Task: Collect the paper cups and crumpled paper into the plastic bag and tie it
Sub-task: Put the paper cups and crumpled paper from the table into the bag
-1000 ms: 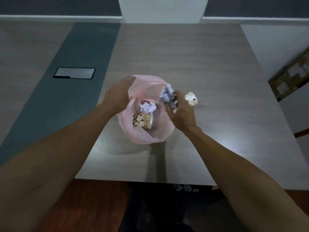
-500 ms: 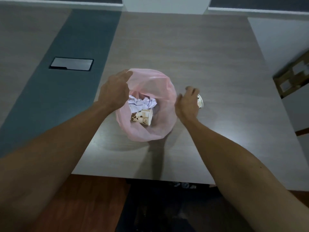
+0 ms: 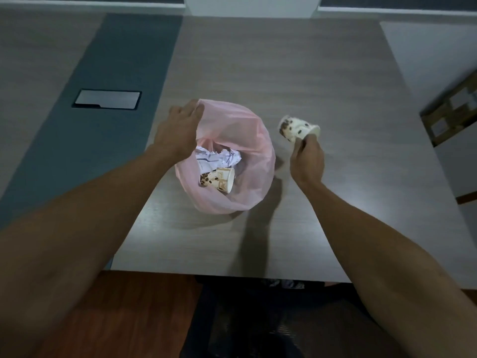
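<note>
A pink plastic bag (image 3: 247, 135) stands open on the grey table (image 3: 296, 73). Inside it lie crumpled white paper (image 3: 219, 157) and a paper cup with brown dots (image 3: 219, 180) on its side. My left hand (image 3: 178, 133) grips the bag's left rim and holds the mouth open. My right hand (image 3: 307, 161) is to the right of the bag, fingers closed on the rim of a second dotted paper cup (image 3: 296, 128), which is lifted and tilted with its base toward the bag.
A dark strip with a metal flap plate (image 3: 107, 98) runs down the table's left part. A cardboard box (image 3: 454, 109) sits off the table at the far right. The table's near edge (image 3: 232, 276) is close to my body.
My right hand dropped the crumpled paper into the bag, moved right to the cup on the table, and has now picked that cup up. My left hand kept hold of the bag rim.
</note>
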Demonstrator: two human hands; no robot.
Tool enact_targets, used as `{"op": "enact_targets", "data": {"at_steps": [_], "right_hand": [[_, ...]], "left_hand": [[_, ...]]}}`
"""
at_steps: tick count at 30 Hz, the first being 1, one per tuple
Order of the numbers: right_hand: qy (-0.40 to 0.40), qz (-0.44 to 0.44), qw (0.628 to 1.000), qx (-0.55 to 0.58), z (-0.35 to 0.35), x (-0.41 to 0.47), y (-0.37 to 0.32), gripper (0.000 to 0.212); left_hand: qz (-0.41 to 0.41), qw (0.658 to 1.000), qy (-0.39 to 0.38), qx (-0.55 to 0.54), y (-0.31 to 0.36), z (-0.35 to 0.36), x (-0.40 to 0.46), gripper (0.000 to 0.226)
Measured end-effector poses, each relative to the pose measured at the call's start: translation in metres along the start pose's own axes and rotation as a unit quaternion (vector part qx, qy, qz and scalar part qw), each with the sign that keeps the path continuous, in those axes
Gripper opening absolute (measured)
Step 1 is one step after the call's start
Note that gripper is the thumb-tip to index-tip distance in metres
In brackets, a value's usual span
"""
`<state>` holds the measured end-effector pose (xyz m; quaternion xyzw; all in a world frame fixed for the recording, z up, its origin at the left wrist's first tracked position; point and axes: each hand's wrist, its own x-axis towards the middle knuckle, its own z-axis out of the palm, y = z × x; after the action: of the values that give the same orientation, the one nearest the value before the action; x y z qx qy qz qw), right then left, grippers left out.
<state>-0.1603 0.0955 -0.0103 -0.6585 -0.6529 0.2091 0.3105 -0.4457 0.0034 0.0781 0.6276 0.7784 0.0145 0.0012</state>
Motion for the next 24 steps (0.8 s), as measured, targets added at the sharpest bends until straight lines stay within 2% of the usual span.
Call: {"op": "enact_targets", "data": {"at_steps": [3,6,9,12,14,16,18,21,23,24], "right_hand": [[0.007,-0.142,0.989,0.029,0.002,-0.016,-0.021,0.023],[-0.015,-0.319,0.947,-0.009,0.016,-0.036,-0.044,0.018],[-0.088,-0.393,0.913,-0.067,0.041,-0.051,-0.052,0.018],[-0.126,-0.376,0.911,-0.116,0.067,-0.049,-0.06,0.015],[-0.155,-0.335,0.915,-0.161,0.081,-0.046,-0.072,0.011],[-0.176,-0.262,0.933,-0.171,0.086,-0.045,-0.083,0.038],[-0.144,-0.22,0.955,-0.135,0.081,-0.045,-0.085,0.043],[-0.029,-0.189,0.974,-0.123,0.074,-0.047,-0.074,0.04],[0.029,-0.074,0.991,-0.105,0.072,-0.043,-0.067,0.054],[0.022,-0.009,0.995,-0.096,0.071,-0.041,-0.063,0.062]], "left_hand": [[0.016,1.0,-0.002,-0.018,-0.003,0.001,0.009,0.088],[0.029,0.999,-0.002,-0.042,-0.007,0.001,0.016,0.091],[0.036,0.997,0.005,-0.068,-0.012,0.002,0.016,0.096],[0.072,0.992,0.019,-0.098,-0.017,0.007,0.008,0.093],[0.085,0.99,0.032,-0.106,-0.022,0.012,0.001,0.089],[0.073,0.991,0.038,-0.109,-0.029,0.017,-0.005,0.089],[0.058,0.991,0.041,-0.114,-0.035,0.021,-0.01,0.09],[0.044,0.992,0.046,-0.113,-0.042,0.026,-0.014,0.089],[0.035,0.992,0.05,-0.109,-0.045,0.029,-0.015,0.091],[0.032,0.992,0.052,-0.108,-0.047,0.031,-0.016,0.092]]}}
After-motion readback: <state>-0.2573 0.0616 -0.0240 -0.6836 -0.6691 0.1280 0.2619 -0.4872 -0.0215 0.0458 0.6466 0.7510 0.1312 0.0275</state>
